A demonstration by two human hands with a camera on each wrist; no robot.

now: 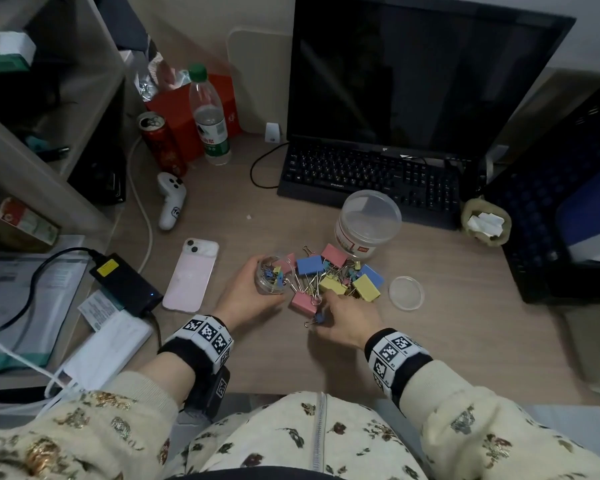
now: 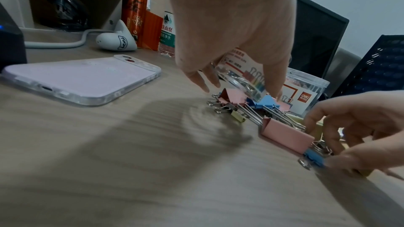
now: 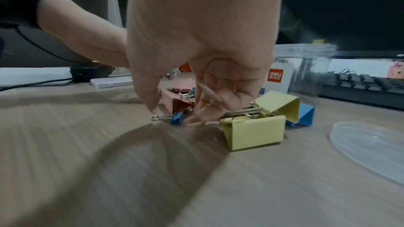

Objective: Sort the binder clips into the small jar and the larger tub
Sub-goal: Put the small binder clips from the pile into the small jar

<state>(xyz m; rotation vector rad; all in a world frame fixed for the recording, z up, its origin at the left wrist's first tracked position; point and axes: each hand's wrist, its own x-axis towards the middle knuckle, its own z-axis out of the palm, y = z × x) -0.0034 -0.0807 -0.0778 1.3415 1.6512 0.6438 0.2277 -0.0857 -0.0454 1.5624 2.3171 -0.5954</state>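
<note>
My left hand (image 1: 248, 292) grips the small clear jar (image 1: 272, 273), tilted and holding several small clips, at the left edge of the pile. The jar (image 2: 242, 84) shows between the fingers in the left wrist view. The pile of large pink, blue and yellow binder clips (image 1: 329, 275) lies on the desk. My right hand (image 1: 343, 318) reaches down at the pile's near edge, with thumb and fingertips closing on a small blue clip (image 1: 320, 319) (image 3: 177, 118) (image 2: 313, 159) that lies on the desk. The larger clear tub (image 1: 368, 223) stands open behind the pile.
A round clear lid (image 1: 406, 292) lies right of the pile. A pink phone (image 1: 192, 275) and a black power brick (image 1: 125, 282) sit to the left. A keyboard (image 1: 371, 178), monitor, bottle (image 1: 210, 116), can and white controller (image 1: 170, 202) stand farther back. A black mesh organiser (image 1: 561, 202) is at right.
</note>
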